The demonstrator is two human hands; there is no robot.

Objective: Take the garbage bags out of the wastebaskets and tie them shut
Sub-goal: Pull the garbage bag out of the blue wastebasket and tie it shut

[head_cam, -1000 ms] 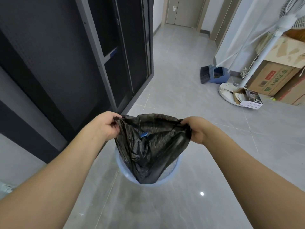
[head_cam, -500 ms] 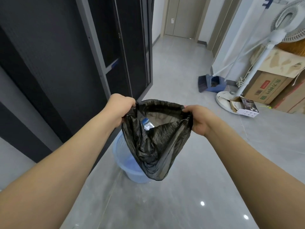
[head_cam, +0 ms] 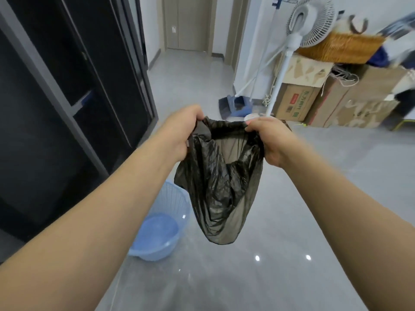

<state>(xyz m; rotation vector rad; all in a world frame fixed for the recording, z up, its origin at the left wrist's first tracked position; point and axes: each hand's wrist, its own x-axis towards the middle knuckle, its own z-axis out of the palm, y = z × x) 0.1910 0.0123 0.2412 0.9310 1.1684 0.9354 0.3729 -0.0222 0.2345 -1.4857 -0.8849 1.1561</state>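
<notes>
I see the bag [head_cam: 221, 187] clear of the wastebasket [head_cam: 157, 234], hanging below the fingers with its rim stretched between them. Left hand [head_cam: 179, 131] and right hand [head_cam: 268, 140] each grip the rim, fingers curled tight. Removal looks done; tying isn't started.

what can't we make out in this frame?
Head view only:
- Contents of the black garbage bag: hidden by its crumpled plastic.
- Fingers of the left hand and right hand: curled into the bag's rim.
- Blue wastebasket: partly behind the left forearm.
- Items on the cardboard boxes: motion-blurred.
</notes>
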